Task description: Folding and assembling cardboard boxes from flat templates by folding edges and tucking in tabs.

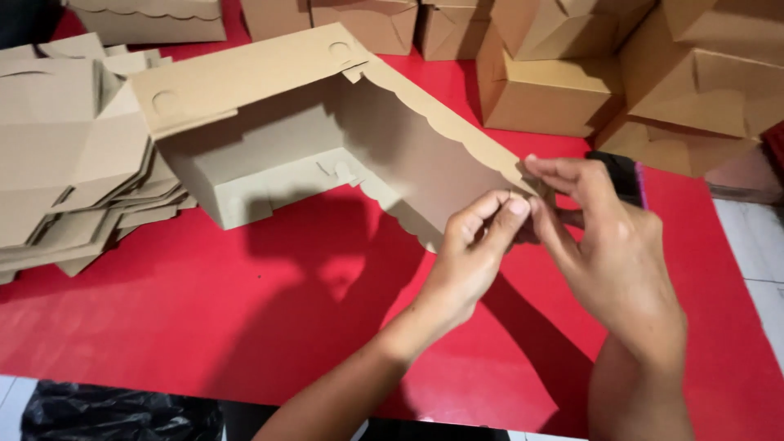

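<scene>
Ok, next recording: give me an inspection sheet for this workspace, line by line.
Surface: red mat, cardboard on it.
Job's things: half-folded cardboard box with scalloped flap, lifted and tilted.
Clutter: stack of flat box blanks at left; finished boxes along the back and right; dark phone-like object behind the right hand; black plastic bag at the bottom left.
Hands: left hand and right hand both pinch the flap's corner.
Cables: nothing seen.
Surroundings: white tiled floor at right.
</scene>
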